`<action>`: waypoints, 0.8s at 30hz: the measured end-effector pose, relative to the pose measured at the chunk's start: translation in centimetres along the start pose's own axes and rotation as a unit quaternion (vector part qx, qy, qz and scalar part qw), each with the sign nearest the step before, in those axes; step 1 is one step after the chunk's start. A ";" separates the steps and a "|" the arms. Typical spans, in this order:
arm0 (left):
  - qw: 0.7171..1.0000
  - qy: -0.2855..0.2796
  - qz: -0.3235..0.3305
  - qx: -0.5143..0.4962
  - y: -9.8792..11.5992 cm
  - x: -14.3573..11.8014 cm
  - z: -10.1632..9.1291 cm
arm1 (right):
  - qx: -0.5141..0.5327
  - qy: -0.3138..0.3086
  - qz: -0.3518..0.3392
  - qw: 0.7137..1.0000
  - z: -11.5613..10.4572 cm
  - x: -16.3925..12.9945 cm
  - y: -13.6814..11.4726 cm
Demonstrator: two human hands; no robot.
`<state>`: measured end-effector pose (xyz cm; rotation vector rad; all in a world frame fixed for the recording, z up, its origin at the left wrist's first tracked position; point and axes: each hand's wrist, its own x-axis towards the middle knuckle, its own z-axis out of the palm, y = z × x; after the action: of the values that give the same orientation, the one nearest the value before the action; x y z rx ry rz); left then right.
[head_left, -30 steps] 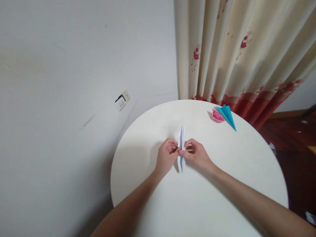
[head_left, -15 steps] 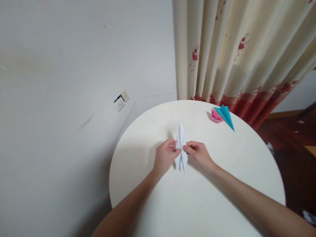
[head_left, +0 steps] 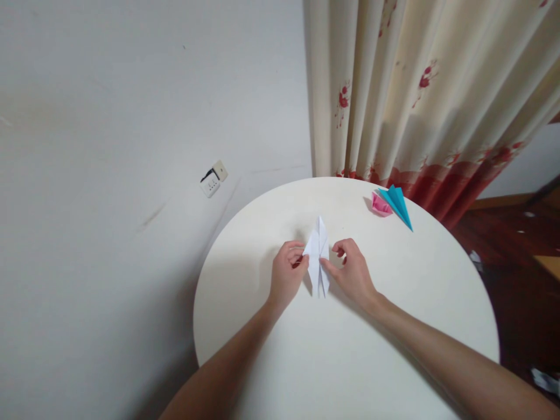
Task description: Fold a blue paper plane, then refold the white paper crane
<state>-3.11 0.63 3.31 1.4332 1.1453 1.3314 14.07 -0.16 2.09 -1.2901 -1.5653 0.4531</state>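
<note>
White folded paper (head_left: 318, 256) between both hands' fingers (head_left: 301, 259)

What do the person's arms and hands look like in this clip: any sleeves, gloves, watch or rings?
Both forearms are bare up to the bottom edge of the picture, with no sleeve in view. The left hand and the right hand wear no gloves. No watch, bracelet or band shows at either wrist, and no ring shows on the fingers that can be seen. Fingernails are too small to judge.
</note>
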 end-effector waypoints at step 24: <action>1.000 -0.006 -0.003 0.024 0.3 -0.4 0.8 | -0.256 -0.066 -0.128 0.956 -0.8 0.0 -1.6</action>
<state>-2.29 0.15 3.41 1.4695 1.1797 1.2973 13.93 -0.94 3.64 -1.4284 -2.0171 -0.0427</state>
